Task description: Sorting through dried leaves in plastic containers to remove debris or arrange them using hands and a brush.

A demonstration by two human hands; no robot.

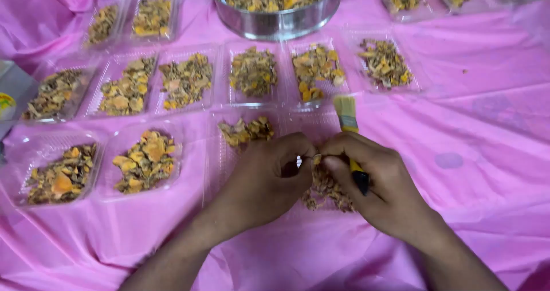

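Where fingers meet, brush (346, 114) in right hand (372, 179)

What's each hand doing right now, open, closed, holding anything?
Left hand: fingers closed, pinching a small dried piece.
Right hand: closed around a yellow-handled brush, fingertips also meeting the left hand's at that piece.

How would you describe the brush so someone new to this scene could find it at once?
Start at the steel pot at the top centre of the pink cloth, then drop past the row of clear trays to the right hand. The brush sticks up from that fist: pale bristles, yellow handle, the only tool among dried pieces.
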